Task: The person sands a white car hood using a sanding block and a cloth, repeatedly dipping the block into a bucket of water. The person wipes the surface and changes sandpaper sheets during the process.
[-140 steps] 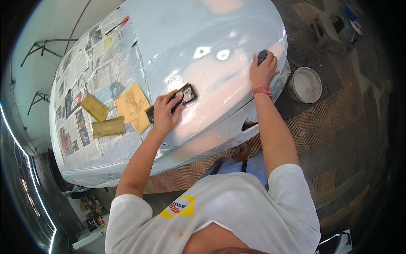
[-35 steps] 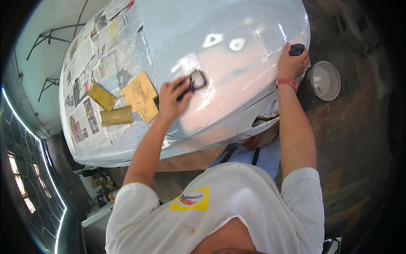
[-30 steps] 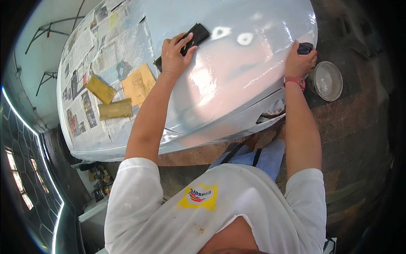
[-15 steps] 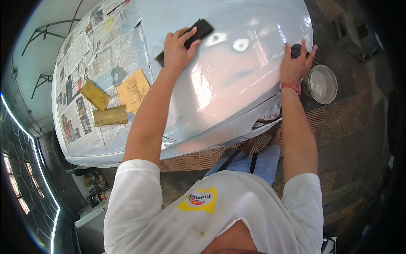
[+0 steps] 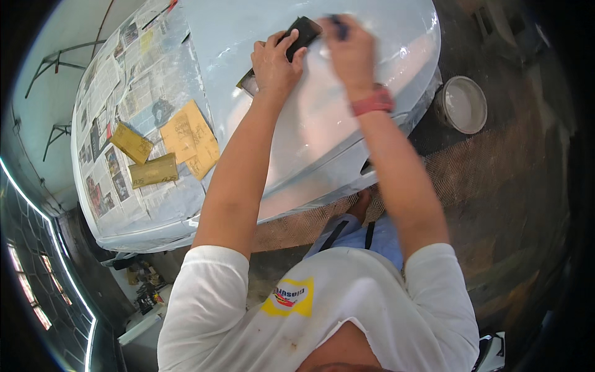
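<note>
- The right hand (image 5: 352,53) was blurred; a small dark thing at its fingertips was barely visible, its grip impossible to tell.
- The left hand (image 5: 273,62) gripped the black block (image 5: 302,35) against the pale panel (image 5: 322,124).
- The block's long axis ran from the left fingers toward the right hand.

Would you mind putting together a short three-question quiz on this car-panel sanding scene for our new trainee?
1. True or false: the left hand presses a black sanding block onto the pale car panel.
2. What lies on the newspaper masking to the left of the person's arms?
A. a paint roller
B. yellow-brown sandpaper sheets
C. a spray gun
3. Fill in: the round white bucket stands on the ____, to the right of the panel.

Key:
1. True.
2. B.
3. Floor. For reference, the right hand, with a red band at the wrist, is blurred beside the block, with something small and dark at its fingertips.
</note>
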A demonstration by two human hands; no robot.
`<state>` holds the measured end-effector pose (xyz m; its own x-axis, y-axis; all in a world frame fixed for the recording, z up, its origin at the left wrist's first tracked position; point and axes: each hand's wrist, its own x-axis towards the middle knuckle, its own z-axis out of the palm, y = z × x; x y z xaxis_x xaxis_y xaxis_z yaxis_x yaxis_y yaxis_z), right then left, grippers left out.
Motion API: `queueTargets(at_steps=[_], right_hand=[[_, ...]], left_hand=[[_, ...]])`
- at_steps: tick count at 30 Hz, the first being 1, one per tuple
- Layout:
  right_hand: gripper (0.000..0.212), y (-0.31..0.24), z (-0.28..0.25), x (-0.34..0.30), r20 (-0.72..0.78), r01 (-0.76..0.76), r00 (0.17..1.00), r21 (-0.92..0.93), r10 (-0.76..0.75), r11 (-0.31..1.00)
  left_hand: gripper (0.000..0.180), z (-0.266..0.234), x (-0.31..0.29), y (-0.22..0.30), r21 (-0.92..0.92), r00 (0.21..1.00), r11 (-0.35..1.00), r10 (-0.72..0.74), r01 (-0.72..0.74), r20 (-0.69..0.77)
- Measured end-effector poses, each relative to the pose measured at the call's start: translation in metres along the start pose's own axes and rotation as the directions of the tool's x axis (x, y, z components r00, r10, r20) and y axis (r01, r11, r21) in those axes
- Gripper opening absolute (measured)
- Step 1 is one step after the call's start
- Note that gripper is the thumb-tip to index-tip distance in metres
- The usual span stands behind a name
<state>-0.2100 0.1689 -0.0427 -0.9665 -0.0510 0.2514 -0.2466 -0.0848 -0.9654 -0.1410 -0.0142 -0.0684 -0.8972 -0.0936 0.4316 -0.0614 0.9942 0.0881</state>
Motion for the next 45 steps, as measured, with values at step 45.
queueTargets(at_steps=[45], right_hand=[[0.059,0.146,-0.13,0.024,-0.542,-0.362,0.84,-0.523,0.026,0.772]], left_hand=[[0.047,0.107,0.107,0.134,0.04,0.996,0.995,0.086,-0.087,0.015]])
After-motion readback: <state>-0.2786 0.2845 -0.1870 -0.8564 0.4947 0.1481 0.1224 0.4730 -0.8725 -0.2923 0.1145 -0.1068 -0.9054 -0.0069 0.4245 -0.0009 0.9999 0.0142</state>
